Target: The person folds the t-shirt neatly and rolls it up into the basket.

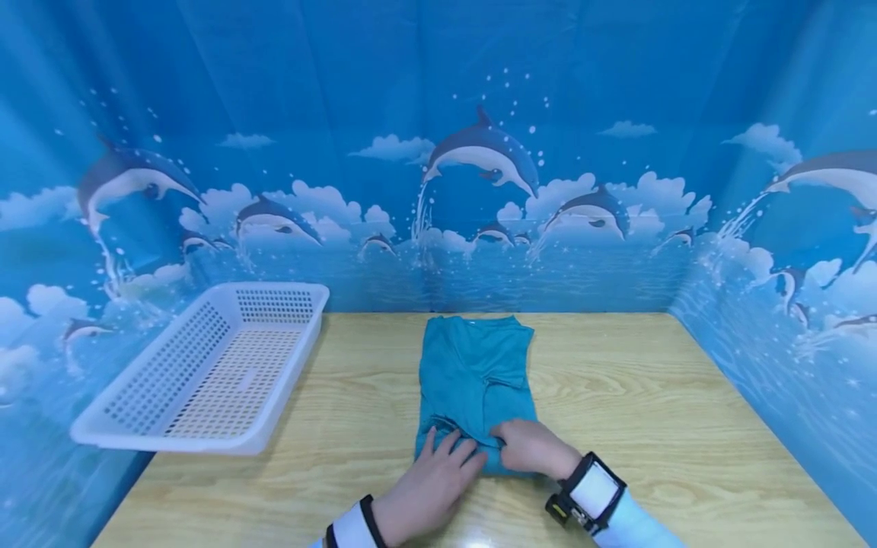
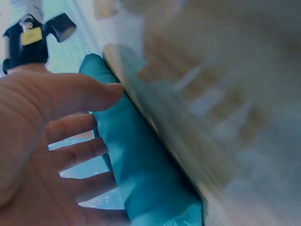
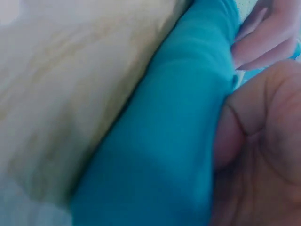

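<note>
A teal T-shirt (image 1: 452, 365) lies folded into a narrow strip on the wooden table, its collar at the far end and a sleeve folded inward on the right. Its near end is turned up into a thick fold (image 2: 146, 165). Over the left part of that fold rests my left hand (image 1: 428, 487), fingers spread and nearly straight, thumb at the near side. My right hand (image 1: 534, 447) has its fingers curled and pinches the fold's right part. Up close in the right wrist view, the rolled edge of the T-shirt (image 3: 160, 127) runs beside the bent right fingers.
To the left, a white perforated plastic basket (image 1: 281, 403) stands on the table (image 1: 644, 396), reaching past its left edge. Blue curtains (image 1: 342, 91) printed with dolphins enclose the back and both sides. A wrist device (image 1: 594, 491) sits on the right wrist.
</note>
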Demonstrator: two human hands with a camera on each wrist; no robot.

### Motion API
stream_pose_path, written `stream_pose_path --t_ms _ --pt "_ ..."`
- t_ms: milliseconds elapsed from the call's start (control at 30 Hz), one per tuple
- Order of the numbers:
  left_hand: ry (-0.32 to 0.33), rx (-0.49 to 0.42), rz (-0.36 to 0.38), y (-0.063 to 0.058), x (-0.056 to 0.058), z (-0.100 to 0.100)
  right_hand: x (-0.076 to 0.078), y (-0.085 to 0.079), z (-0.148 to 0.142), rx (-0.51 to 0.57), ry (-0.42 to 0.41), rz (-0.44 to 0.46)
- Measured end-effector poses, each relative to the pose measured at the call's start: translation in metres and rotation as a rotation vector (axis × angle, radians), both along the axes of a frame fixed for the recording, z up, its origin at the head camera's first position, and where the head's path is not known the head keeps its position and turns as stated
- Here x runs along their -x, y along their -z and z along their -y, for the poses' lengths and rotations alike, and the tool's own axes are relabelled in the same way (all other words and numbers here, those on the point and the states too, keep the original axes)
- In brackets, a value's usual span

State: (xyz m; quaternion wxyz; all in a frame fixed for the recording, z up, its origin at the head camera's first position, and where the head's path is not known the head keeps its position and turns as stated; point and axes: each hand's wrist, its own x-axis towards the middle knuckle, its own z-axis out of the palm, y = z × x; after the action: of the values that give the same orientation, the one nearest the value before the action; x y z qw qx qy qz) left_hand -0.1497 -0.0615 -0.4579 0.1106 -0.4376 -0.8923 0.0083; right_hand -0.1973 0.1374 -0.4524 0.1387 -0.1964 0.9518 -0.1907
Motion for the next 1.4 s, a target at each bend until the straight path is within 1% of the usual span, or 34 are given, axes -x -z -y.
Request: stream_pose_path --t_ms 100,200,233,367,467,567,633,700,767,867,933,1067,1133,1200,1267,1400 --pt "-0.032 0.021 0.059 0.0 0.008 -0.002 -0.003 -0.004 -0.004 -0.029 -0.017 -0.108" --pt "-0.054 0.034 0.095 0.0 0.015 -0.003 -0.005 -0.007 -0.008 -0.043 -0.038 -0.234" --pt "-0.058 0.036 0.097 0.0 0.017 -0.004 -0.006 -0.008 -0.009 -0.037 -0.042 -0.256" --pt "-0.073 0.049 0.103 0.0 0.025 -0.009 -0.01 -0.014 -0.012 -0.008 -0.04 -0.279" --pt "-0.092 0.053 0.111 0.0 0.031 -0.013 -0.013 -0.017 -0.013 -0.012 -0.032 -0.284" --pt "-0.117 0.028 0.145 -0.001 0.037 -0.016 -0.018 -0.02 -0.011 -0.024 -0.036 -0.306" --pt "-0.131 -0.013 0.18 -0.001 0.042 -0.016 -0.022 -0.021 -0.01 -0.029 -0.05 -0.321" --pt "-0.136 -0.07 0.232 0.0 0.048 -0.016 -0.027 -0.023 -0.008 -0.027 -0.065 -0.332" --pt "-0.137 -0.129 0.299 0.0 0.053 -0.015 -0.031 -0.023 -0.006 -0.026 -0.08 -0.343" --pt "-0.15 -0.194 0.439 0.001 0.059 -0.013 -0.038 -0.022 -0.004 -0.028 -0.105 -0.362" --pt "-0.167 -0.209 0.528 0.0 0.063 -0.013 -0.042 -0.021 -0.003 -0.043 -0.121 -0.384" --pt "-0.221 -0.208 0.727 -0.003 0.07 -0.013 -0.046 -0.015 0.0 -0.097 -0.148 -0.414" --pt "-0.246 -0.207 0.811 -0.005 0.072 -0.013 -0.047 -0.012 0.002 -0.128 -0.16 -0.42" --pt "-0.257 -0.215 0.872 -0.005 0.073 -0.014 -0.047 -0.009 0.004 -0.152 -0.172 -0.419" --pt "-0.252 -0.235 0.91 -0.003 0.075 -0.014 -0.048 -0.007 0.006 -0.174 -0.183 -0.413" --pt "-0.276 -0.275 0.956 -0.002 0.077 -0.015 -0.05 -0.003 0.01 -0.205 -0.203 -0.405"
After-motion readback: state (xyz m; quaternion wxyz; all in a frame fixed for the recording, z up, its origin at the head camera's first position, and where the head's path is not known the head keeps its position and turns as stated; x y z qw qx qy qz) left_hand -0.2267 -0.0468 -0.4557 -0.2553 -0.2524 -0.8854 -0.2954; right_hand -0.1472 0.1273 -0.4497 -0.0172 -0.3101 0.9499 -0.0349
